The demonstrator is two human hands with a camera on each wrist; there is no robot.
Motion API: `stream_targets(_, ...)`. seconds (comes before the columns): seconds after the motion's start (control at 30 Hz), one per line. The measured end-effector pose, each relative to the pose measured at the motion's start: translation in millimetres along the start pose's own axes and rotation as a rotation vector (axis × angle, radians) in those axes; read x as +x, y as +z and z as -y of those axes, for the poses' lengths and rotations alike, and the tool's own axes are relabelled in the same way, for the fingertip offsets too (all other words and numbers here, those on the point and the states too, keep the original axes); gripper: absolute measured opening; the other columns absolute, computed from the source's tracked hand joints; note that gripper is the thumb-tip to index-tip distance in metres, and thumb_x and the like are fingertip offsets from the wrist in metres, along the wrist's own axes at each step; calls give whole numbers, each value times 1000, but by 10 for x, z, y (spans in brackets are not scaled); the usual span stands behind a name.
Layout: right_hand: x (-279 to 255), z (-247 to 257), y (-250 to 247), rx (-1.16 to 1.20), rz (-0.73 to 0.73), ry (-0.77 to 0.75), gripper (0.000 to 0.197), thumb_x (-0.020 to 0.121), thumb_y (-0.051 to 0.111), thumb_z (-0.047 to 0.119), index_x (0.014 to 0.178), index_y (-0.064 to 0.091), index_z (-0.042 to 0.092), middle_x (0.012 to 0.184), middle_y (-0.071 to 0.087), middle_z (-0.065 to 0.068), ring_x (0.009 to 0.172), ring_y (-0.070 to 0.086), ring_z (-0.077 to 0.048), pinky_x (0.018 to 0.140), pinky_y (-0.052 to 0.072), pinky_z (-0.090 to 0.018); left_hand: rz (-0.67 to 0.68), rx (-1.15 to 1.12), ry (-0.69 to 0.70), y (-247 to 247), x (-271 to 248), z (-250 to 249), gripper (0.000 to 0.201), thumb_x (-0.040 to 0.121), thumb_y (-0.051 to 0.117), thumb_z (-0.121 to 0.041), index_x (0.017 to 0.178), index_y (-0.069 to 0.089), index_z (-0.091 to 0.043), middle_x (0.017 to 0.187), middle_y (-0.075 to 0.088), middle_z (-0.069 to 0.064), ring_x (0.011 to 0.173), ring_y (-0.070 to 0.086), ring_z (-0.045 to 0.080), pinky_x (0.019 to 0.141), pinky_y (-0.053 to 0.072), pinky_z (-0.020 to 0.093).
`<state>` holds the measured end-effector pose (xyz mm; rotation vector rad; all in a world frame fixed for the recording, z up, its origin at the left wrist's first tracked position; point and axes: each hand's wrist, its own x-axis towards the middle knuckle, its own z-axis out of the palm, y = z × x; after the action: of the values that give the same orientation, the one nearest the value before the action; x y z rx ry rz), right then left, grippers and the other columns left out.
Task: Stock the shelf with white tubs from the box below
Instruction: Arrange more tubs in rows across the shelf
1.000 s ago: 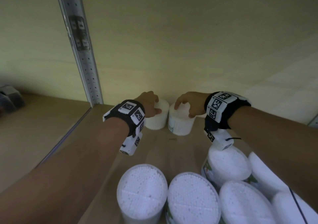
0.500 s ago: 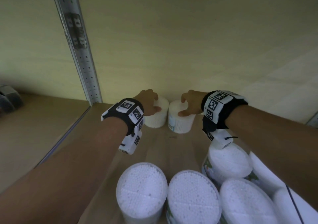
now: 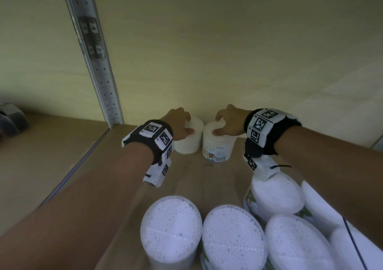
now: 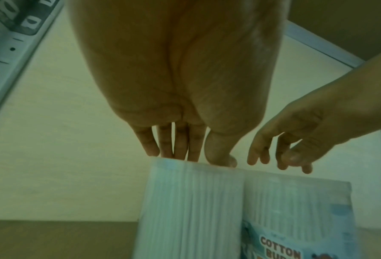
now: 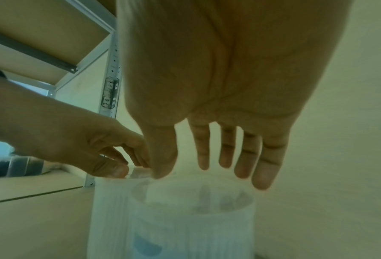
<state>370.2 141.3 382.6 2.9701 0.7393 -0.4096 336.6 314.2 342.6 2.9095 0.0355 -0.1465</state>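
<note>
Both hands are reaching deep, seating two white ribbed plastic tubs side by side against the shelf's back wall. The left hand (image 3: 179, 124) is resting loosely spread fingertips (image 4: 150, 149) on the left tub's (image 3: 189, 139) lid; the right hand (image 3: 228, 124), fingers (image 5: 243, 164) spread, is hovering just above the labelled right tub (image 3: 217, 145), seemingly releasing it.

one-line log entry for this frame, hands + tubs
left hand: fingertips on left tub lid | right hand: fingertips at right tub lid | tubs: upright, side by side, shelf back
</note>
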Motion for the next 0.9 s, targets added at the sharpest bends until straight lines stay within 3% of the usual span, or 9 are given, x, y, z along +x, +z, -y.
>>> stream_targets(0.07, 12, 4, 22, -62, 24, 17, 67, 92, 50, 51, 142, 38, 9, 144, 38, -14, 125, 47, -30, 102, 42, -37, -4, -1, 0, -3, -2, 0, 53, 94, 52, -37, 139, 39, -12, 141, 37, 10, 132, 36, 28, 108, 34, 39)
stream_targets(0.2, 39, 7, 28, -63, 35, 9, 71, 90, 55, 49, 145, 33, 10, 146, 36, -12, 128, 44, -29, 103, 40, -37, -9, -3, 6, 1, -4, 2, 52, 94, 52, -37, 139, 40, -12, 140, 37, 10, 131, 37, 28, 107, 34, 39)
stream_targets(0.33, 29, 3, 14, -33, 39, -39, 64, 89, 64, 32, 144, 37, 15, 145, 38, -8, 128, 45, -27, 104, 40, -36, -10, -12, 10, 4, 6, 10, 53, 94, 53, -37, 139, 40, -11, 139, 38, 10, 130, 37, 28, 106, 34, 38)
stream_targets(0.5, -14, -29, -28, 30, 51, -104, 61, 89, 61, 4, 144, 39, 19, 151, 33, -4, 138, 36, -23, 104, 39, -35, -17, -2, 16, 17, 8, 17, 52, 94, 52, -37, 139, 40, -12, 140, 38, 9, 131, 37, 28, 107, 33, 38)
stream_targets(0.57, -9, -31, -25, 53, 35, -97, 59, 89, 61, 8, 143, 39, 18, 149, 35, -5, 135, 39, -24, 104, 41, -35, -19, -9, 18, 19, 11, 21, 52, 94, 52, -37, 139, 40, -12, 139, 38, 9, 130, 37, 28, 107, 34, 38)
stream_targets(0.7, 35, -35, 16, -11, 25, -49, 63, 88, 65, 32, 143, 39, 12, 147, 39, -8, 131, 44, -26, 108, 40, -37, -16, -5, 20, 19, 21, 21, 53, 94, 52, -37, 139, 40, -11, 139, 38, 10, 130, 38, 29, 106, 34, 38)
stream_targets(0.9, 42, -7, 13, -92, 9, -65, 65, 89, 63, 36, 143, 39, 9, 147, 40, -8, 132, 43, -26, 108, 38, -35, -3, -10, 29, 11, 29, 32, 53, 95, 52, -36, 140, 39, -11, 140, 38, 10, 129, 38, 29, 106, 34, 38)
